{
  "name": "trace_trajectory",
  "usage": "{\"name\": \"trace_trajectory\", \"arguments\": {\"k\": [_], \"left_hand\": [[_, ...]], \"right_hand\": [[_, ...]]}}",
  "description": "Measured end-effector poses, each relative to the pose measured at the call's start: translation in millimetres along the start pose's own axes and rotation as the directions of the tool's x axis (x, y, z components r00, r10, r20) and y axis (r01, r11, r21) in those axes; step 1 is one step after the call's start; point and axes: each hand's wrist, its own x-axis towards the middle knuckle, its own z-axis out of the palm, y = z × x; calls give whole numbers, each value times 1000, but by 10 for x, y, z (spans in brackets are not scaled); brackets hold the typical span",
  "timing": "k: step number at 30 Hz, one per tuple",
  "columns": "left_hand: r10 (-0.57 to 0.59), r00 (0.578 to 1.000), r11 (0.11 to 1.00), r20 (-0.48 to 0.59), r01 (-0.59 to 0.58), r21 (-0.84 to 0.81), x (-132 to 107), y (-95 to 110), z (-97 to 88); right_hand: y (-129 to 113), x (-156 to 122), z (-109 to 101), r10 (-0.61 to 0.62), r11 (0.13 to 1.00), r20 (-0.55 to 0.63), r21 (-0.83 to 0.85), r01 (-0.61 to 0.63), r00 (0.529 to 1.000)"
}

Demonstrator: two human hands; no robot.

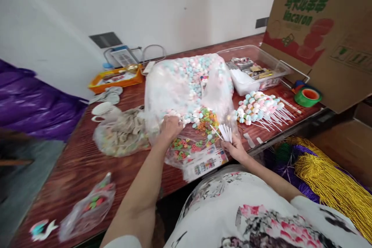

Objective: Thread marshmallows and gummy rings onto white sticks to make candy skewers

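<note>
My right hand is closed round a fanned bundle of white sticks near the table's front edge. At the open front of a large clear bag, my left hand is curled against the small pastel marshmallows; its fingertips are partly hidden, and what they hold cannot be made out. Between the hands lie coloured cereal rings on clear plastic. Right of the bag is a pile of marshmallow skewers, their white sticks pointing toward the front edge.
A clear tub with packets stands at the back right, beside green tape and a tall cardboard box. On the left are an orange tray, a white mug, a bag with a cloth and a small candy bag.
</note>
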Motion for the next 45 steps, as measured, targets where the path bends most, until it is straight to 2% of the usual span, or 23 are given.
{"name": "trace_trajectory", "arguments": {"k": [4,7,9,12,13,15,16,17,18,20,22,23,25,27,29,30,32,35,37,40,42,45], "left_hand": [[98,995,992,19,-99,82,-75,131,95],[123,992,987,-10,-121,106,-172,147,80],[98,993,995,-69,-95,40,-242,162,31],[4,995,972,-99,-27,-235,-419,258,-69],[-37,998,931,-50,17,-365,-498,310,-95],[-51,986,771,159,140,-622,-666,426,-118],[-13,967,694,254,192,-694,-745,482,-113],[0,954,657,298,225,-720,-815,532,-98],[-5,948,659,317,242,-713,-875,572,-81],[-25,962,694,274,213,-688,-962,623,-55],[-52,986,699,160,150,-699,-1007,638,-67],[-80,992,671,102,129,-730,-1018,634,-91],[-199,980,549,30,137,-824,-1034,609,-157],[-320,947,411,35,172,-895,-1063,571,-218],[-344,938,367,49,183,-912,-1118,533,-241],[-318,947,400,45,177,-899,-1153,520,-233],[-226,974,548,24,147,-824,-1227,515,-188],[-123,992,799,-19,88,-595,-1305,590,-84],[-78,996,895,-40,52,-444,-1324,686,-10],[-55,997,942,-59,32,-334,-1302,819,95],[-98,994,926,-55,71,-372,-1251,842,147],[-167,985,870,-41,128,-476,-1161,761,163]], "right_hand": [[-3,22,-17,-12,1000,-19,-4,12,1000],[-38,27,-23,-26,999,-10,31,27,1000],[-50,26,-38,-25,997,-35,71,27,999],[-31,-9,-72,17,993,-73,120,-8,997],[-18,-28,-82,36,990,-77,135,-25,996],[10,-62,-100,68,985,-77,162,-54,995],[22,-73,-107,76,983,-73,172,-63,994],[30,-79,-111,81,981,-65,181,-68,995],[35,-81,-113,82,980,-55,188,-70,995],[32,-77,-112,77,978,-36,197,-69,996],[20,-70,-106,70,978,-23,201,-64,997],[13,-68,-103,68,978,-20,201,-62,998],[1,-64,-100,69,978,-23,201,-63,997],[-6,-64,-101,74,977,-32,204,-66,997],[-15,-65,-102,78,975,-46,210,-67,996],[-21,-64,-102,80,975,-53,211,-67,995],[-39,-60,-96,83,977,-62,204,-69,995],[-67,-50,-79,79,982,-41,174,-71,996],[-77,-45,-70,70,985,-22,158,-65,997],[-71,-43,-67,56,989,-6,137,-55,998],[-57,-42,-69,54,992,7,115,-54,999],[-32,-38,-75,57,996,31,72,-60,998]]}}
